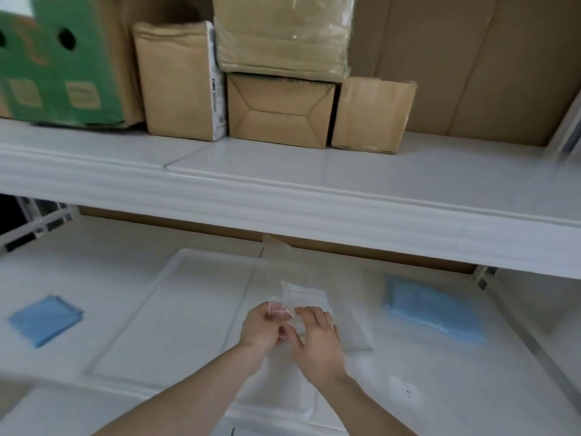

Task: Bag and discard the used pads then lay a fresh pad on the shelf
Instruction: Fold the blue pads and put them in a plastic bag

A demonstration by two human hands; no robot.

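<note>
Two blue pads on the lower shelf [163, 309] — one folded pad at far left [45, 319], another at right [434, 311] — with one clear plastic bag [317, 297] lying between them and holding something white. Five boxes lined up on the upper shelf [283, 171]: one green box [59, 58] and four brown boxes [279, 108]. Both hands together over the near end of the bag — left hand [264, 325] curled, pinching its clear edge between fingertips; right hand [314, 338] with fingers loosely bent, touching the bag, grip too blurred to tell.
</note>
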